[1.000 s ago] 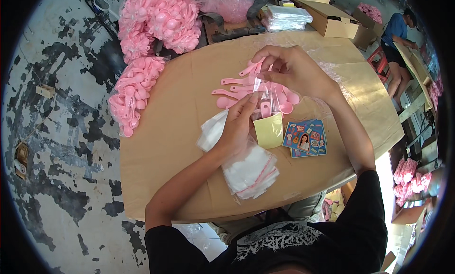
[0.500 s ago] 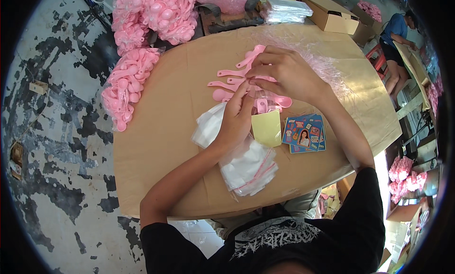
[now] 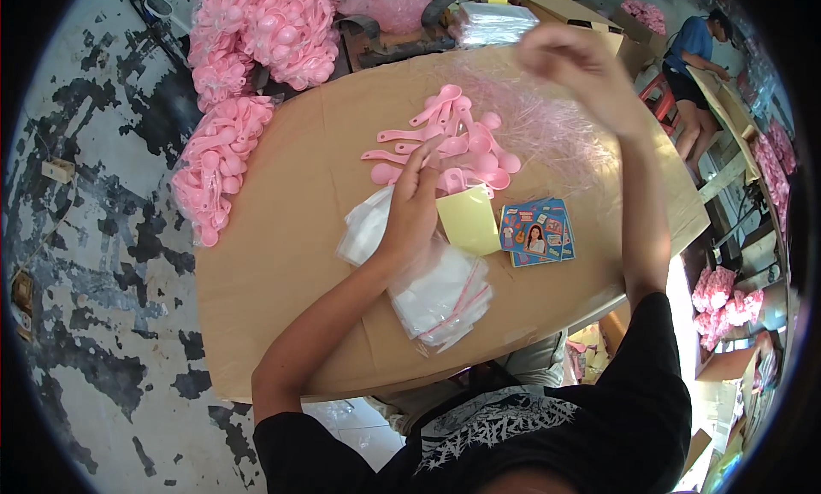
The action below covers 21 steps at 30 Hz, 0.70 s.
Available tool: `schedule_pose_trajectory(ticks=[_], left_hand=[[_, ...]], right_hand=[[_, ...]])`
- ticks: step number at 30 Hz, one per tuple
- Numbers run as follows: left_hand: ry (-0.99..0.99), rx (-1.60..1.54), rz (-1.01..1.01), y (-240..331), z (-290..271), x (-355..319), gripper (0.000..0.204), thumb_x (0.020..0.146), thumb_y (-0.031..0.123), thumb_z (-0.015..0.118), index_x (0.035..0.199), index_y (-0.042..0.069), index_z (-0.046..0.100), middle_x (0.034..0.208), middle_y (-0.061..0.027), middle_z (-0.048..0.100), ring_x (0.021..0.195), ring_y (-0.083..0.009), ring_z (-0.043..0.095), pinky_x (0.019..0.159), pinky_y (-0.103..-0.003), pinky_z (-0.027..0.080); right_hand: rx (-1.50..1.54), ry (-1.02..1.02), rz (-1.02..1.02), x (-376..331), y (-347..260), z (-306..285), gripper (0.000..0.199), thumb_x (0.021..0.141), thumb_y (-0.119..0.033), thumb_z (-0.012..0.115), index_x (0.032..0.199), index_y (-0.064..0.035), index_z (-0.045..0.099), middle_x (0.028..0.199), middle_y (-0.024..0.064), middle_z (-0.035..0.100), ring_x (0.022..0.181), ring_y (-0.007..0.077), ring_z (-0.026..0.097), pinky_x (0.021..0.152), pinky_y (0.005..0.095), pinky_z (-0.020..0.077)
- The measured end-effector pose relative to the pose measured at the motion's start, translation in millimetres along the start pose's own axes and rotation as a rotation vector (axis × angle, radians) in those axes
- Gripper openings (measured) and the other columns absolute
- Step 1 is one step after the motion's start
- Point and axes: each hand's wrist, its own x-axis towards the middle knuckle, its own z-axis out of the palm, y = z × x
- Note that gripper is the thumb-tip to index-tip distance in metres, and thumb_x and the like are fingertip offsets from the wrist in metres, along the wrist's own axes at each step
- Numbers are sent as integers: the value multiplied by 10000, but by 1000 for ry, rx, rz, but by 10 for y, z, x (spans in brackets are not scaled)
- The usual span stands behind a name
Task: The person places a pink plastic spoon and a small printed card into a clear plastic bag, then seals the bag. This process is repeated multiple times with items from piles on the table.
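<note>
My left hand (image 3: 414, 210) reaches over a pile of clear plastic bags (image 3: 440, 299) with red seal lines. Its fingers are pressed together at the near edge of a heap of pink plastic spoons (image 3: 479, 138); what they pinch, if anything, I cannot make out. Clear film glints beside the fingers, by a plain pale yellow card (image 3: 468, 220). To the right of that card lies a small stack of blue printed cards (image 3: 539, 231). My right hand (image 3: 573, 70) is raised above the far right of the table, smeared by motion, so its fingers cannot be read.
Thin clear pinkish strips (image 3: 547, 122) lie tangled on the brown-covered table (image 3: 291, 237). Bulging bags of pink spoons (image 3: 224, 156) sit along the far left edge. Behind stand stacked clear packs (image 3: 493, 23) and a cardboard box (image 3: 577, 19). Another person (image 3: 697, 66) works at the far right.
My right hand has left the left hand's fingertips and swung up and to the right. The left hand has stayed near the spoons. The whole view has shifted slightly.
</note>
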Motion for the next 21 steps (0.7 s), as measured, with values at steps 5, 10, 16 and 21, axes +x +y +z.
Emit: schedule_pose_trajectory(ticks=[5,10,16,21], left_hand=[[0,-199,-47,-96,2,72,301,1048,204,397,1285,49,498,1091,-65,617,919,-106,638,752,-241,546],[-96,-205,-122,-18,-24,67,295,1024,210,464,1248,25,515,1063,-74,637,900,-111,654,730,-245,553],[-94,-140,-180,-25,-83,27,302,1001,155,511,1268,15,527,1068,-66,651,912,-94,649,723,-242,550],[-37,-193,-47,-49,21,45,348,983,172,570,1293,18,537,1137,-62,637,948,-66,623,753,-230,533]], right_hand=[[623,-320,12,-412,308,-802,198,948,-216,592,864,-45,643,649,33,568,570,111,531,529,289,409],[-1065,-3,333,-924,1363,-683,282,921,-75,539,1174,-27,655,962,54,700,891,160,621,827,289,500],[-162,-89,319,-603,577,-96,291,965,-130,496,1210,-38,623,1016,89,686,927,163,612,833,300,484],[144,-203,500,-745,363,659,199,962,-175,605,1066,-16,664,910,20,667,857,75,593,722,264,487]])
